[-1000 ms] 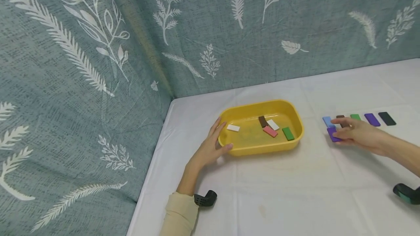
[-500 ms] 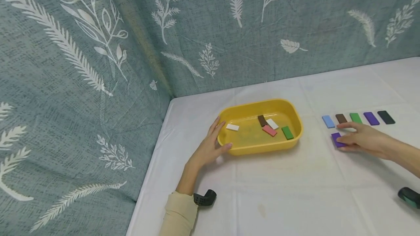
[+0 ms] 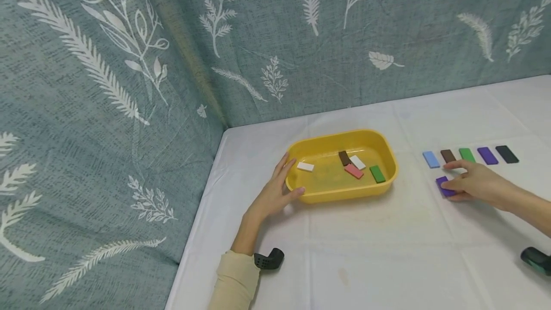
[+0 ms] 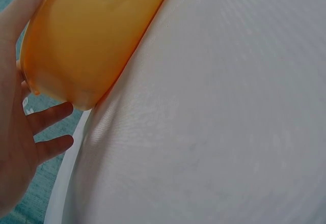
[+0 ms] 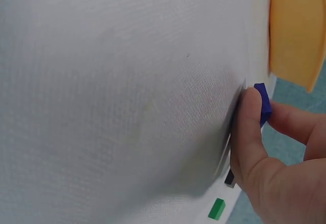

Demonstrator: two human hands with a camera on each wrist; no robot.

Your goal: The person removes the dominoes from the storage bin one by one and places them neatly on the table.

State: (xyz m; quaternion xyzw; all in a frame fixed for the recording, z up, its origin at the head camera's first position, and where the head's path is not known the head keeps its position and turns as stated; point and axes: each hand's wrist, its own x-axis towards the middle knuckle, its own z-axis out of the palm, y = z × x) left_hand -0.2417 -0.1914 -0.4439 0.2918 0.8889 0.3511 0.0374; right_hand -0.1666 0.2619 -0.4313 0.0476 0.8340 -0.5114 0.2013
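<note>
At the right of the head view, my right hand pinches a small purple tile between thumb and fingers, low over the white cloth. In the right wrist view this tile looks deep blue, with thumb and a finger on either side. Just behind it runs a row of tiles: light blue, brown, green, purple and black. My left hand rests spread against the left end of a yellow tray, fingertips and thumb at its rim.
Inside the tray lie two white tiles, a brown one, a pink one and a green one. A leaf-patterned curtain borders the white-covered table at the back and left.
My right hand has drawn the purple tile from beside the light blue one slightly toward me and to the right, in front of the row. The left hand and tray have stayed put.
</note>
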